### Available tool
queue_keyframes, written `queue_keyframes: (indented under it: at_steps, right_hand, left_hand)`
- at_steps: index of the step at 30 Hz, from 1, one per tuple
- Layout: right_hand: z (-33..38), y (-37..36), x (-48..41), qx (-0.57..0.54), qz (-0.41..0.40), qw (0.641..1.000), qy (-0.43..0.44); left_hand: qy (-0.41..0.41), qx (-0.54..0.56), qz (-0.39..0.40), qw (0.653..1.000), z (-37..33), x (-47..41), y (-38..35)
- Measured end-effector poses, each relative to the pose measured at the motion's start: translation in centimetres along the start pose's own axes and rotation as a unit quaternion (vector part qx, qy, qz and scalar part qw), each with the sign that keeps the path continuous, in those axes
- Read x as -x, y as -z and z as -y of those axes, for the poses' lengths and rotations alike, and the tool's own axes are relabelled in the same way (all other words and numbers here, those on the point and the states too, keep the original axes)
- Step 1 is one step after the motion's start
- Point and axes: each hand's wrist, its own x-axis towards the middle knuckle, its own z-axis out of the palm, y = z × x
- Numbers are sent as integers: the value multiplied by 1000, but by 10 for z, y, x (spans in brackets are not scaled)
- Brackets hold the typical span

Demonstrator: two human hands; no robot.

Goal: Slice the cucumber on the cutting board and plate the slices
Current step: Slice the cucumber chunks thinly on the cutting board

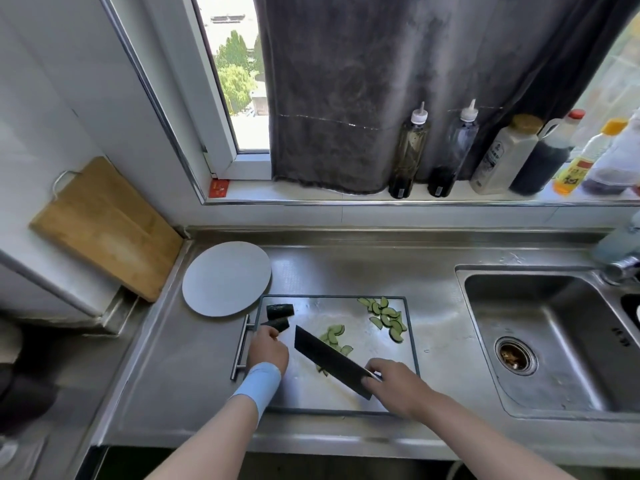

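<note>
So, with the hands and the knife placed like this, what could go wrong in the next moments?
1. The left hand touches a cucumber piece with its fingertips near the knife; a cut finger is possible.
2. Slices lie close to the far right edge of the cutting board and might get pushed onto the counter.
3. The plate holds nothing yet, so slices may drop during transfer.

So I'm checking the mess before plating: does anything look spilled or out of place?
Nothing spilled. The green cucumber slices lie in two loose heaps on the steel cutting board; the round grey plate overlaps the board's far-left corner.
</note>
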Motion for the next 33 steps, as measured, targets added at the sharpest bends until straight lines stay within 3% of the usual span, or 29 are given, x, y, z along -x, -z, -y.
queue_keyframes:
  at_steps: [4,11,16,26,33]
  right_hand:
    - [1,-20,-2,20,2,1000,-5]
    - [-7,-11,-8,28,-99,993,-58]
    - [-22,5,-7,44,-134,985,-97]
    - [-30,38,-3,-100,-190,972,-97]
    - [-37,53,-3,-103,-203,968,-107]
  left_hand:
    - [11,-27,39,999,4,5,-9]
    - [1,-51,118,992,0,2,-24]
    - [-64,-108,172,977,-15,-1,-38]
    - [-123,-175,230,949,-65,-9,-78]
    - [-129,-142,257,947,-109,-1,-114]
